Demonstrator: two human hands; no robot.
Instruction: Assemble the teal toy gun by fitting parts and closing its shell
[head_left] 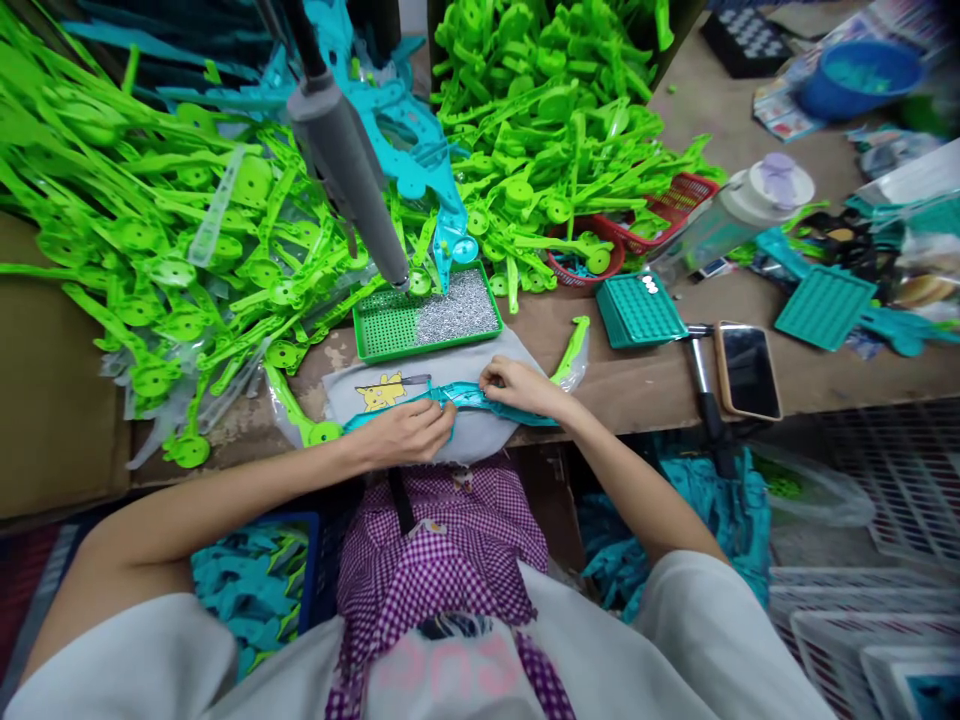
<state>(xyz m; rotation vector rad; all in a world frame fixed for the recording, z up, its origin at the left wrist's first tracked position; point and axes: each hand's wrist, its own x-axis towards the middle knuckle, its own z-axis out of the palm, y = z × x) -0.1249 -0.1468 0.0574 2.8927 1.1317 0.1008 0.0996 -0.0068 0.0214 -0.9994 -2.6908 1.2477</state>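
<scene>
A long blue plastic part (463, 396) lies across a grey cloth (480, 445) with a yellow cartoon print, at the table's front edge. My left hand (411, 432) is closed on it near its middle, thumb and fingers pinched together. Over the part's right half, my right hand (519, 386) is closed in a pinch, its fingertips touching or just above the surface. Whatever those fingertips hold is too small to make out. Just behind the cloth sits a green tray (382, 345) of small silvery pieces, with a grey electric screwdriver (349, 175) hanging above its left part.
Heaps of bright green plastic parts (187, 240) cover the back and left. To the right are a stack of teal trays (641, 312), a hammer (703, 375), a phone (748, 368), a clear jug (720, 225) and a red basket (679, 210). A blue bin (311, 560) stands below.
</scene>
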